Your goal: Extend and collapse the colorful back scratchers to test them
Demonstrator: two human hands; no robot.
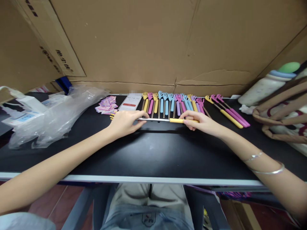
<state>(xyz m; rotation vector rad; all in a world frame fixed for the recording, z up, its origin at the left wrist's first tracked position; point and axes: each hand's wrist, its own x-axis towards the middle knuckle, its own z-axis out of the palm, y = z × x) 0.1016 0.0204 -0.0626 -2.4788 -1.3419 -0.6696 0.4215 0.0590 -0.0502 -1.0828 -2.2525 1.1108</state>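
Observation:
Both my hands hold one telescopic back scratcher crosswise above the black table. My left hand is closed round its yellow claw end, with the metal rod running out to the right. My right hand grips the yellow handle. Just behind lies a row of several more back scratchers in yellow, pink, blue and purple, claws pointing away from me. A few more back scratchers lie angled at the right.
A phone and a heap of small pink labels lie left of the row. Crumpled clear plastic bags fill the left side. A bottle and a bag stand at the right. Cardboard walls the back.

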